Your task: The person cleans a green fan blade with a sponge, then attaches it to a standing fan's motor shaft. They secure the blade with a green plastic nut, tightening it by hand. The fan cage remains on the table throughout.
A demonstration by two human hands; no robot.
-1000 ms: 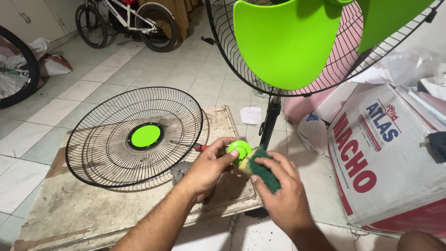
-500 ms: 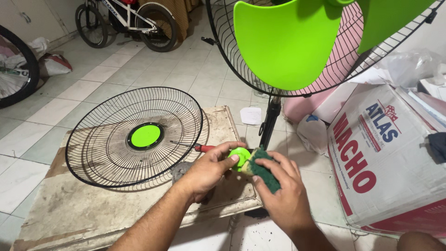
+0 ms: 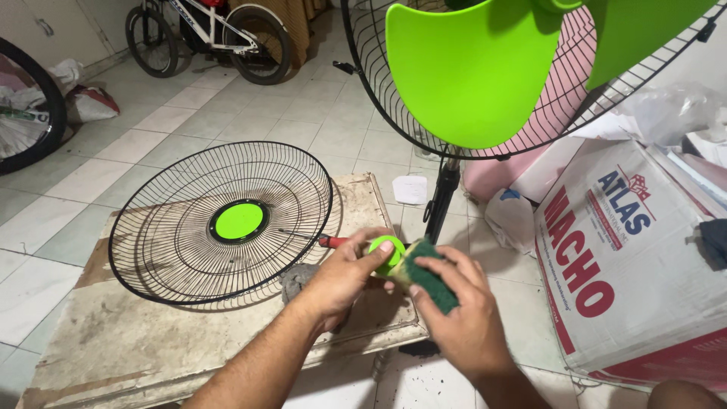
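Observation:
My left hand (image 3: 338, 279) grips a small round green plastic cap (image 3: 385, 250) by its rim, over the near right corner of a worn low table (image 3: 144, 341). My right hand (image 3: 462, 318) holds a green-and-yellow scrub sponge (image 3: 425, 277) pressed against the cap's right side. Lying flat on the table to the left is a black wire fan guard (image 3: 219, 223) with a green centre disc. Behind my left hand a red-handled screwdriver (image 3: 327, 241) lies on the table.
A standing fan with bright green blades (image 3: 473, 72) and a black rear cage rises on its pole (image 3: 441, 198) just beyond my hands. A white cardboard box (image 3: 628, 257) lies at right. A bicycle (image 3: 208, 34) stands far left on the tiled floor.
The cap has turned in my left hand, now showing its hollow ring side, while the sponge stays against it. Both hands stay in nearly the same place.

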